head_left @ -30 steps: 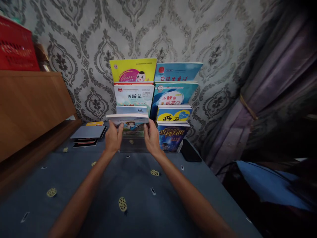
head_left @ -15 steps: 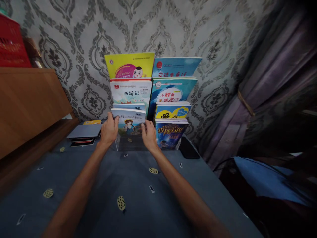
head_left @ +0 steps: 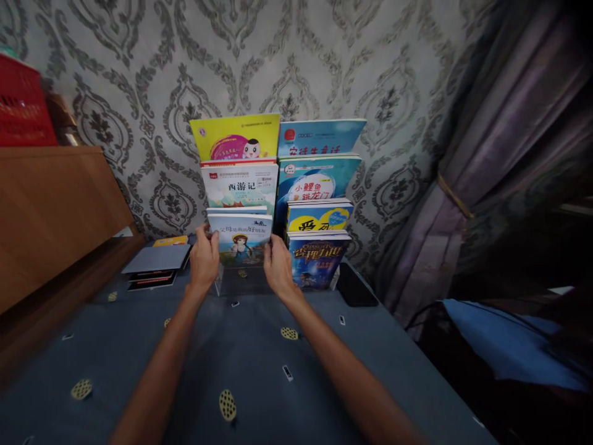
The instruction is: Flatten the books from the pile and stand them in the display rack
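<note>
Both hands are on a pale-blue paperback book [head_left: 241, 240] with a girl in a hat on its cover. It stands upright, leaning back slightly, at the front left of a clear tiered book rack [head_left: 218, 281]. My left hand [head_left: 204, 254] grips its left edge, thumb toward the cover. My right hand [head_left: 278, 262] closes on the opposite edge, near the dark-blue book [head_left: 319, 262]. Fingers behind the book are hidden. Rising behind it are a white book [head_left: 241, 185] and a yellow book [head_left: 234, 137].
To the right are more upright books, including a teal book [head_left: 319, 176] and a yellow-and-blue book [head_left: 317, 217]. A black phone-like slab [head_left: 356, 285] lies beside the rack. Some flat books [head_left: 155, 259] are stacked left, near a wooden cabinet [head_left: 55, 216]. A curtain [head_left: 430, 228] hangs right.
The view has tilted, so the scene sits lower in the picture. My left hand has moved down the book's left edge, uncovering more of the title. Both hands still hold the book.
</note>
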Demonstrator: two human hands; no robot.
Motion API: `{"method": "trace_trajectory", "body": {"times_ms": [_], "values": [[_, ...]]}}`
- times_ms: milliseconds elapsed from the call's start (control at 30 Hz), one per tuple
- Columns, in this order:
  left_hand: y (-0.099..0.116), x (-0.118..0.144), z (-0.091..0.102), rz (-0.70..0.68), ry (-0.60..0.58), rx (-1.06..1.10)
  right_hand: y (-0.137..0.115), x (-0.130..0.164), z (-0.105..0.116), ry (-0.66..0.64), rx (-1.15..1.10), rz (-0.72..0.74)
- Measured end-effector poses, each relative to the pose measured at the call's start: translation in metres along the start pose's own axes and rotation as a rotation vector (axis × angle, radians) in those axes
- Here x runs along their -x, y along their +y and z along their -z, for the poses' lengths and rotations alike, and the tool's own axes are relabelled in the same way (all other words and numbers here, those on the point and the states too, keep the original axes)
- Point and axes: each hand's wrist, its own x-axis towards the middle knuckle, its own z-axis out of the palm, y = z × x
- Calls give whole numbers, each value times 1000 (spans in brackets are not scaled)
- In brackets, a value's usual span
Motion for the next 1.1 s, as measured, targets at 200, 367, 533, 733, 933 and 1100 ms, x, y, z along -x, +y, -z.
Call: {"method": "trace_trajectory", "body": {"times_ms": [200, 367, 533, 733, 933, 1100], "values": [[-4, -6, -3, -46, -16, -75, 0, -2, -1, -18, 73, 19], [-5, -7, -4, -59, 7, -152, 1, -5, -1, -69, 45, 18], [3, -10, -1, -8, -46, -357, 1, -7, -2, -94, 74, -4], [7, -17, 0, -1, -94, -459, 5, -9, -6, -102, 119, -10], [4, -21, -6, 14, -85, -437, 12, -12, -9, -122, 88, -38], [3, -28, -8, 29, -105, -447, 16, -15, -5, -124, 10, -39]]}}
